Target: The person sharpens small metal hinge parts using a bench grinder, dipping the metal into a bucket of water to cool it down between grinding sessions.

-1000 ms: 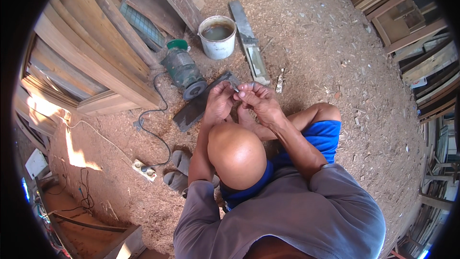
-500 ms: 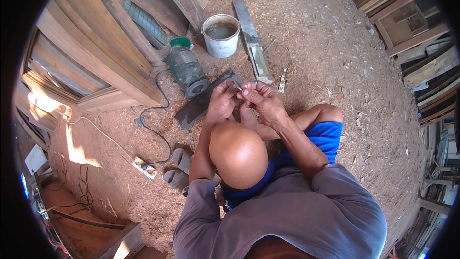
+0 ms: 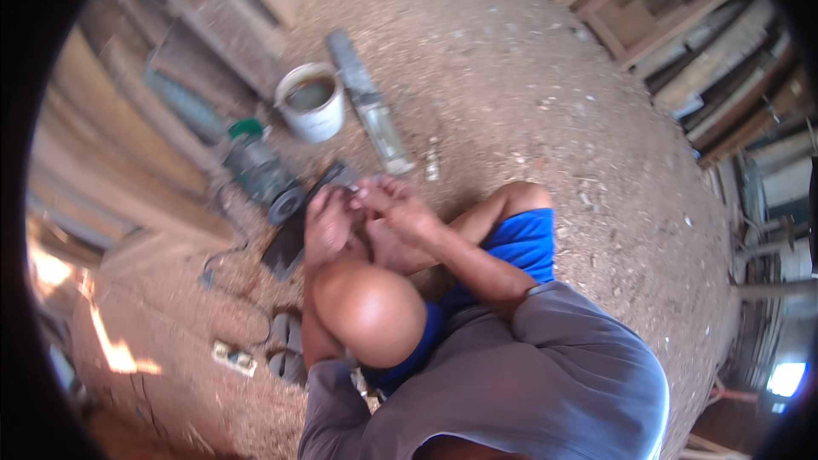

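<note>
My left hand (image 3: 329, 223) and my right hand (image 3: 399, 208) meet in front of my raised knee, fingertips closed together. A small greyish metal-looking piece (image 3: 354, 189) is pinched between them; blur and fingers hide its kind. Just beyond my left hand, a dark flat board (image 3: 285, 249) lies on the ground. Beside that board rests a green bench grinder (image 3: 258, 167) with a round grey wheel (image 3: 286, 204) facing me.
A white bucket (image 3: 313, 123) of murky liquid stands past the grinder, next to a long narrow grey bar (image 3: 358, 77). A power strip (image 3: 234, 359) and sandals (image 3: 287, 366) lie at left. Timber (image 3: 94, 136) leans at left; stacked wood (image 3: 682, 43) lines the right.
My view has turned and shifted, so the hands, grinder and bucket appear farther left and lower. Both hands stay together at the small piece, and the picture is blurrier.
</note>
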Demonstrator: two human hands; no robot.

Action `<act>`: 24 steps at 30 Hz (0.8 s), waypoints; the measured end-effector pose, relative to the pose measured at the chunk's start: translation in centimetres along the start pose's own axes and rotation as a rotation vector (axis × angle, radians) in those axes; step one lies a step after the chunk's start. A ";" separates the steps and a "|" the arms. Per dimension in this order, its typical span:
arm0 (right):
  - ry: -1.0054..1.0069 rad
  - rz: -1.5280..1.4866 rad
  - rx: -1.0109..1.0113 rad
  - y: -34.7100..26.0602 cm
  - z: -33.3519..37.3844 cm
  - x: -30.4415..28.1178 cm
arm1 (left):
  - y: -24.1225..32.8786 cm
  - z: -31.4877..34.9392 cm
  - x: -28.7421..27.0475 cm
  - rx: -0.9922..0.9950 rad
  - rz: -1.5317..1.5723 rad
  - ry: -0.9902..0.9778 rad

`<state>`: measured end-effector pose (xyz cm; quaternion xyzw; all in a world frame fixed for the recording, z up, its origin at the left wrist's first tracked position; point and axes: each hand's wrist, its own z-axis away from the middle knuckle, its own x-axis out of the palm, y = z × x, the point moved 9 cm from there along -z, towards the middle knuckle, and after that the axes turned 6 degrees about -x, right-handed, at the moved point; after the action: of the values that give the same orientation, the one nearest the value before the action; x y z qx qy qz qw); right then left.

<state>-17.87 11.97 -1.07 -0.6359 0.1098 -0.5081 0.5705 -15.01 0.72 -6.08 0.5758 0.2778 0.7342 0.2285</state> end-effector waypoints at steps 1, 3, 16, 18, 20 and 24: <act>0.043 0.009 -0.056 0.1 -0.4 -0.5 | 0.6 0.7 0.7 -0.009 0.045 0.037; 0.078 0.170 -0.224 -1.5 -1.1 -0.4 | 1.2 1.4 -0.4 -0.025 0.098 0.088; 0.239 0.766 -0.172 -1.6 -0.3 -7.0 | -0.9 0.8 0.2 -0.104 -0.247 -0.064; 0.263 0.634 -0.156 -0.5 -0.4 -7.6 | -1.1 0.8 0.1 -0.121 -0.250 -0.061; 0.280 0.520 -0.153 0.0 -0.4 -7.6 | -0.9 0.9 -0.5 -0.104 -0.241 -0.011; 0.194 0.509 -0.212 0.3 -0.6 -7.6 | -1.2 0.9 -0.7 -0.088 -0.256 0.001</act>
<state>-21.69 17.01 -5.38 -0.5924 0.3723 -0.3930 0.5967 -14.00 1.29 -7.18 0.5247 0.3166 0.7107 0.3456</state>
